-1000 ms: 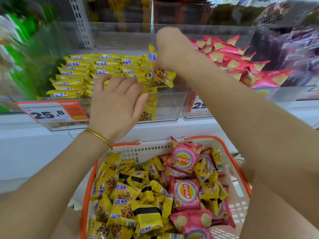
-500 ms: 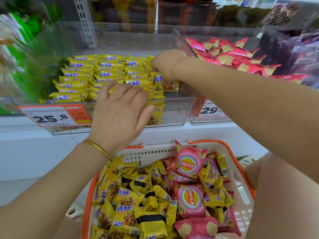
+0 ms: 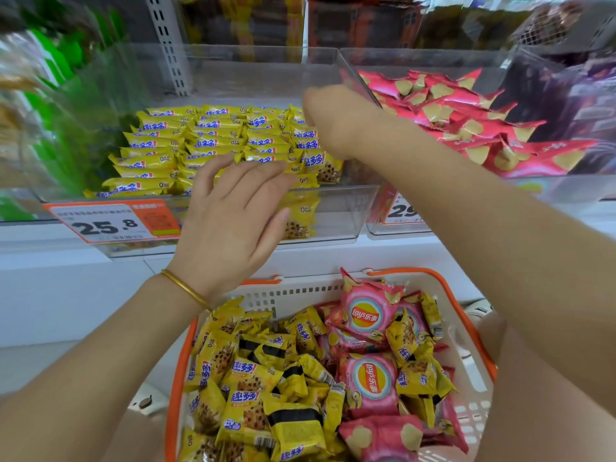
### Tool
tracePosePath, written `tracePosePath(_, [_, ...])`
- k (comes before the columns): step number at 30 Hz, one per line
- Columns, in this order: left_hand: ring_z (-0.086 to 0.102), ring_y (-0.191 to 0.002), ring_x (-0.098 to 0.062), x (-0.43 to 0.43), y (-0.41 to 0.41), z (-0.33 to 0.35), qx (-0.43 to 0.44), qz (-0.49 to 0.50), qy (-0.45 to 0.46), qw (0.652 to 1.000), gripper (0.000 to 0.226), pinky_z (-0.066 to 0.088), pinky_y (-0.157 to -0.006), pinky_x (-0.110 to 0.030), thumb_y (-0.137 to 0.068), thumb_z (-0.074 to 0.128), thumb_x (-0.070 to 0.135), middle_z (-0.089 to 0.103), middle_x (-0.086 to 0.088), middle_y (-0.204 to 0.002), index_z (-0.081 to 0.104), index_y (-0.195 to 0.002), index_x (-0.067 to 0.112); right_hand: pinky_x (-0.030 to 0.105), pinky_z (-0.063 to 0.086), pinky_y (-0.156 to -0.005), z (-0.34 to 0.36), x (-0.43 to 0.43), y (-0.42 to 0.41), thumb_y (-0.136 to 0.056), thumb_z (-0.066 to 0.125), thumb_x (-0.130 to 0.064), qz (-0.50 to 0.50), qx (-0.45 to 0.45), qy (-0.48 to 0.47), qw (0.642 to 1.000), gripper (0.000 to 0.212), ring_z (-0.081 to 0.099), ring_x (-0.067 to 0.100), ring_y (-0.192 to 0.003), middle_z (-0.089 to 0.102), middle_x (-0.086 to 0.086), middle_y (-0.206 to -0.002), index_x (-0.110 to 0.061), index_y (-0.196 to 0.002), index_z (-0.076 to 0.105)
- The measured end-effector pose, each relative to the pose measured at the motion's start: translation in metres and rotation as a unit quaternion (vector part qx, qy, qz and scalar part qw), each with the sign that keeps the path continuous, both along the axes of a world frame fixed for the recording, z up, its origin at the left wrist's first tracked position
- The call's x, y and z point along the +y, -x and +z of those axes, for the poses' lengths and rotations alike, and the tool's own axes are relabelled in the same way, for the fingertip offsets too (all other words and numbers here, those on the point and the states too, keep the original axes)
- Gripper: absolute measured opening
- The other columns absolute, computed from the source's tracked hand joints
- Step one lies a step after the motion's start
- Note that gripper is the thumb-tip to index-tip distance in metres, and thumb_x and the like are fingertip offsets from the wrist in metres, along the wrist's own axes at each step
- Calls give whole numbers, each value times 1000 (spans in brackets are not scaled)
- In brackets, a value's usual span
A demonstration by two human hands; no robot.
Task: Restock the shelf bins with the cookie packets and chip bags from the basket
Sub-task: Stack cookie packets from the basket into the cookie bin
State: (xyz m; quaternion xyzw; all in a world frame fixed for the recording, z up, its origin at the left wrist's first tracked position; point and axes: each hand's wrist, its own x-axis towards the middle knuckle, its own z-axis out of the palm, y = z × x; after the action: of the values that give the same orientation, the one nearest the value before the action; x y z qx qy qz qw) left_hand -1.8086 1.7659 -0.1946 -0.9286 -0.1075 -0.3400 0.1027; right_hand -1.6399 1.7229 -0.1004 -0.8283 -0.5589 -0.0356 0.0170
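Observation:
A clear shelf bin [image 3: 336,216] holds rows of yellow cookie packets [image 3: 213,135]. My left hand [image 3: 230,221] lies flat and open at the bin's front, its fingertips touching the front packets. My right hand [image 3: 336,121] hovers over the bin's right side with loosely curled fingers that hold nothing I can see. Below my right wrist, a cookie packet [image 3: 325,165] lies at the right front corner. The neighbouring clear bin [image 3: 433,53] holds red chip bags [image 3: 466,128]. Below the shelf, the orange-rimmed basket [image 3: 466,311] holds several cookie packets [image 3: 253,371] and pink chip bags [image 3: 366,315].
An orange price tag reading 25.8 [image 3: 110,223] hangs on the cookie bin's front, and another tag [image 3: 400,211] sits under the chip bin. Green packs [image 3: 50,95] fill the left bin, dark purple bags [image 3: 566,95] the far right. Another shelf of goods runs above.
My right hand brought a cookie packet down into the bin's right front corner and let it go. The left hand stayed at the bin's front.

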Motion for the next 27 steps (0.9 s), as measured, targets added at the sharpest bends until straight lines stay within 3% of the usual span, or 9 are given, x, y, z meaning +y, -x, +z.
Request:
tracePosePath(3, [56,-105,-29,-11,12,-1,-43,-60,-26,997,30,34,-89,-43,-93,45,17,63,-5,-122,65,-114,10,29,49,-65,6,-51,22,-82,41,11,44,132,-189,972,32,63,25,-84,59,11,-93,-7,-104,55])
tracePosePath(5, [56,-100,-29,-20,22,-8,-20,-80,-27,996,28,36,-81,-40,-90,46,12,65,-5,-118,66,-109,9,25,49,-50,-16,-84,40,-79,43,10,88,266,-232,931,29,63,19,-61,57,10,-76,-13,-92,56])
tracePosePath(8, [54,-100,-29,-25,36,-30,83,-84,-2,993,26,39,-76,-39,-87,45,12,65,-8,-115,64,-104,9,36,53,-61,-96,-95,53,-87,46,5,72,335,-74,937,24,65,23,-67,56,6,-78,-14,-92,59])
tracePosePath(11, [56,-97,-30,-26,45,-46,172,-68,50,981,28,48,-76,-41,-87,44,16,64,-9,-116,67,-103,10,30,47,-78,-190,-95,55,-90,48,-5,71,304,119,943,16,60,26,-90,62,9,-97,-10,-100,60])
tracePosePath(14, [61,-93,-31,-27,46,-50,217,-48,97,970,34,52,-73,-40,-89,39,19,64,-9,-119,68,-104,11,38,47,-81,-253,-109,53,-93,52,-19,72,290,225,927,25,58,30,-98,62,15,-108,-1,-110,56])
tracePosePath(19, [61,-90,-30,-30,33,-56,242,-50,122,961,28,54,-67,-42,-86,44,17,64,-8,-116,67,-100,10,37,47,-78,-293,-104,50,-93,56,-29,26,325,230,917,39,57,31,-105,58,14,-116,-3,-121,49])
tracePosePath(23, [61,-88,-29,-36,20,-63,262,-53,129,955,25,54,-62,-41,-84,48,17,64,-7,-114,67,-98,10,34,44,-71,-312,-99,53,-87,60,-27,46,317,229,919,25,58,29,-100,61,12,-106,-9,-105,57])
tracePosePath(27, [62,-84,-27,-46,13,-66,273,-58,133,951,32,54,-60,-40,-84,39,22,65,-6,-107,67,-94,11,33,40,-67,-289,-92,43,-86,58,-17,18,328,171,929,13,53,25,-87,51,6,-90,-12,-91,47])
